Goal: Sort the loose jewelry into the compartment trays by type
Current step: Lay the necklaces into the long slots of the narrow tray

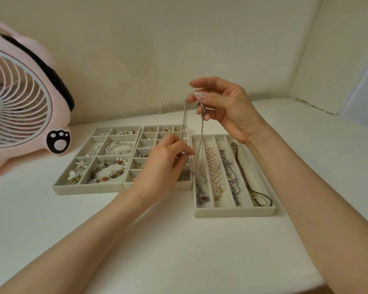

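Left grip [164,164] and right grip [223,105] both pinch 1 fine, dangling silver chain [184,119].

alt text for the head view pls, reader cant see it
A person's right hand pinches the top of a thin silver chain necklace and the left hand pinches it lower down, its end trailing into the leftmost slot of a beige velvet long-slot tray on a white table. Two more beige trays and a pink fan sit to the left.

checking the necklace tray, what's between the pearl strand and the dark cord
A silver chain lies between the pearl strand and the dark cord, as the head view shows.
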### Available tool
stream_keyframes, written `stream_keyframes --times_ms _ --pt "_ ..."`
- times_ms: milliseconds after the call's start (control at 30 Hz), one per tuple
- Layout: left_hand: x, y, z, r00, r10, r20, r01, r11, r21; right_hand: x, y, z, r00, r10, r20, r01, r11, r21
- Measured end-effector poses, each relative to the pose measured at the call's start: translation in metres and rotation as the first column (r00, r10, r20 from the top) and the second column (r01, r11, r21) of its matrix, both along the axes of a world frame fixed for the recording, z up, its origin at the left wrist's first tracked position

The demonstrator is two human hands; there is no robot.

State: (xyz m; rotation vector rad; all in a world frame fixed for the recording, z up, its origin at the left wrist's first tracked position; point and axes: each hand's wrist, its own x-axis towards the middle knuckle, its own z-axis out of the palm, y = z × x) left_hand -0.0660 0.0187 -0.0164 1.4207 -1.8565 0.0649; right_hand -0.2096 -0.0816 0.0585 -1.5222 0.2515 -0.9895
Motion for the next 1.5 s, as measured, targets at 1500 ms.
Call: stream_keyframes --times_ms 1500 --pt "-0.008 0.005 -0.005 0.968 -0.122 0.222 0.076 0.976 0.204 -0.011 -0.030 -0.015 0.978 -0.205 -0.029 0.198 0.969 -0.149"
